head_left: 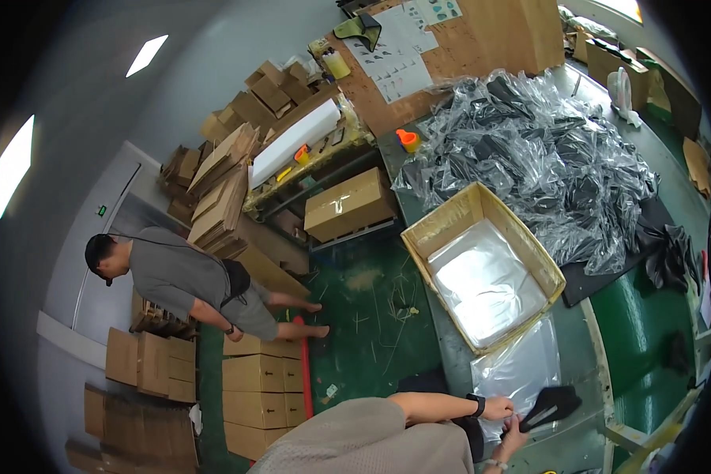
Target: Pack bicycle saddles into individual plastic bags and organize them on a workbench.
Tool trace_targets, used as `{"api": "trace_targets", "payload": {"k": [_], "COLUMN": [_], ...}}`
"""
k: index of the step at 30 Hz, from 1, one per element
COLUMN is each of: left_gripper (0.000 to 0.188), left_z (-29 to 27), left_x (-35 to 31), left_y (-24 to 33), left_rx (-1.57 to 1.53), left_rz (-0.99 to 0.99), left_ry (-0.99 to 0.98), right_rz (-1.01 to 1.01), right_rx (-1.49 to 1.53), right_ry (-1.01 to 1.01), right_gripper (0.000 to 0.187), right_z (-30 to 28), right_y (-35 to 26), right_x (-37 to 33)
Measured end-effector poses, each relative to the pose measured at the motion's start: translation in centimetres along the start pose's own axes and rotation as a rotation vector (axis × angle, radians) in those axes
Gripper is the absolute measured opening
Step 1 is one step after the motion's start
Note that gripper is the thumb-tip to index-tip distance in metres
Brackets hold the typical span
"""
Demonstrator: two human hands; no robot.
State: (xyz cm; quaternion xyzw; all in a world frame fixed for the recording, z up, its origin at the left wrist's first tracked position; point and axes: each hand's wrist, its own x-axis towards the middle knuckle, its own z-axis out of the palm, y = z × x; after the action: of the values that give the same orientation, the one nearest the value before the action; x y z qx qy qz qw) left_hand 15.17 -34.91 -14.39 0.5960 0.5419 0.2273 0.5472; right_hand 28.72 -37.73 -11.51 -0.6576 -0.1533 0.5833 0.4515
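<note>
My left hand (497,408), with a black band on its wrist, is closed at the near edge of a clear plastic bag (523,367) lying on the table. Close beside it, my right hand (513,439) has its fingers closed on a flat black piece (551,405), wide at its far end and with a narrow slit or strip toward my fingers. Its exact kind I cannot make out. Just beyond the bag stands an open cardboard box (423,235) with a stack of clear plastic bags (488,272) inside.
A large heap of black pieces in clear bags (529,166) covers the table's far part. An orange tape dispenser (408,141) sits beside it. Left, a person (189,276) stands near stacked cartons (261,387) and a red bar (306,367). Flattened cardboard (221,197) leans behind.
</note>
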Motion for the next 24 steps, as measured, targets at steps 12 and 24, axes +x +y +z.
{"api": "trace_targets", "payload": {"k": [12,24], "left_gripper": [0.016,0.025], "left_z": [-4.8,-3.5], "left_x": [1.3,1.4], "left_y": [-0.8,2.6], "left_rx": [-0.636,-0.146], "left_rz": [-0.255,-0.027], "left_ry": [0.122,0.294], "right_rz": [-0.012,-0.217], "right_rx": [-0.091,-0.571], "right_ry": [0.117,0.313], "right_gripper": [0.014,0.042], "right_z": [1.1,-0.1], "right_y": [-1.1,-0.7], "right_x": [-0.4,1.9]}}
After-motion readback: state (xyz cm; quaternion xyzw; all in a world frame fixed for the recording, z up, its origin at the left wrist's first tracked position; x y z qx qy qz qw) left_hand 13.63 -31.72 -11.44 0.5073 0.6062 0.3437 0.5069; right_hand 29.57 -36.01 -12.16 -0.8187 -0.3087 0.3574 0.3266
